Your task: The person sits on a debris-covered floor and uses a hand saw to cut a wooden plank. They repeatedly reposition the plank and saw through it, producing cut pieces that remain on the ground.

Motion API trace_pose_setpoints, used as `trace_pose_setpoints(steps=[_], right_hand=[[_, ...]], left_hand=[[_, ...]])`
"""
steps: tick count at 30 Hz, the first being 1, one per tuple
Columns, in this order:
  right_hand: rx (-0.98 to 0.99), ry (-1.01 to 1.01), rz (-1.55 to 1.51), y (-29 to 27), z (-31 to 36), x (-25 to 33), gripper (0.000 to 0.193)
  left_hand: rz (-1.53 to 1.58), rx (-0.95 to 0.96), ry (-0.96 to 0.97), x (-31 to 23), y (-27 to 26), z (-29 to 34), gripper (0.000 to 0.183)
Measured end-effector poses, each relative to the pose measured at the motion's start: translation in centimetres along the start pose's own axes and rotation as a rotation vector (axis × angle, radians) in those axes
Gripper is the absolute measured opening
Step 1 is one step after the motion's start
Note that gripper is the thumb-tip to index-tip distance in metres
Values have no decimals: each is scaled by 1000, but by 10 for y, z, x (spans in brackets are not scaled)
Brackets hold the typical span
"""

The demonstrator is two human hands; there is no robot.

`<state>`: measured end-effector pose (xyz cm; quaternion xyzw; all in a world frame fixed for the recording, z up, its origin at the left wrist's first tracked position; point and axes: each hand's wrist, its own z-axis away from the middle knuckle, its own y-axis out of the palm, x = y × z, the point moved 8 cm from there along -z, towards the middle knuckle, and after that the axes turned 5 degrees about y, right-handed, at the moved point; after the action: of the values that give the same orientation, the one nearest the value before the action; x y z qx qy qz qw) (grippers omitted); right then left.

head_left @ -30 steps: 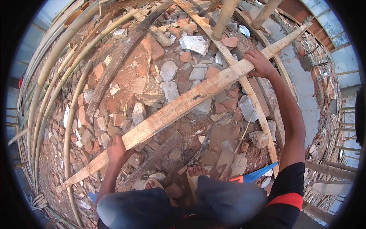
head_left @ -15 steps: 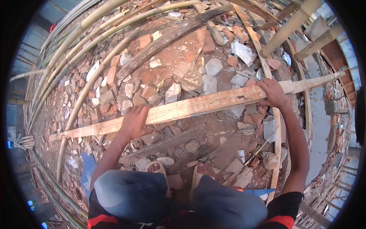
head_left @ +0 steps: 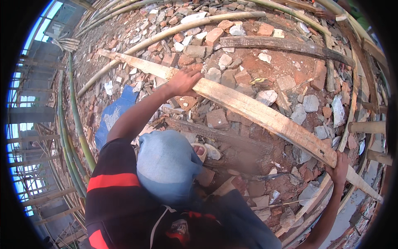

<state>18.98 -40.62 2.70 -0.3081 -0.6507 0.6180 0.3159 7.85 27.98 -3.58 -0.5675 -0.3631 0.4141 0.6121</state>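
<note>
A long pale wooden beam [head_left: 257, 110] slants across the view from upper left to lower right, above brick rubble. My left hand [head_left: 185, 82] grips it toward its left end, the fingers over the top edge. Near the other end my right hand [head_left: 339, 168] is closed round the beam, with part of the fingers hidden. The beam's left tip lies over a bamboo pole [head_left: 101, 79]. Below the beam, a dark weathered plank [head_left: 219, 135] rests on the rubble by my sandalled foot [head_left: 200, 151].
Another dark plank [head_left: 286, 43] lies on broken bricks beyond the beam. A blue sheet [head_left: 112, 118] is at the left, beside green bamboo poles [head_left: 78, 120]. Timber strips [head_left: 352, 103] and bamboo posts [head_left: 369, 127] stand at the right. At the top right appears another person's hand [head_left: 325, 14].
My view has turned to the left, so the beam now slants down to the right. Both hands still hold it, and my body leans more into view.
</note>
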Motion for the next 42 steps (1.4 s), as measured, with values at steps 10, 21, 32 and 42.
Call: trace_pose_setpoints(steps=[10, 21, 32, 42], right_hand=[[133, 106, 39, -44, 20, -62, 76], [114, 226, 52, -59, 62, -146, 62], [26, 248, 44, -38, 28, -175, 62], [-35, 216, 63, -54, -2, -95, 99]], left_hand=[[141, -132, 12, -76, -15, -11, 78], [150, -138, 77, -154, -21, -91, 77], [97, -82, 66, -117, -4, -159, 78], [100, -63, 127, -136, -25, -172, 88]])
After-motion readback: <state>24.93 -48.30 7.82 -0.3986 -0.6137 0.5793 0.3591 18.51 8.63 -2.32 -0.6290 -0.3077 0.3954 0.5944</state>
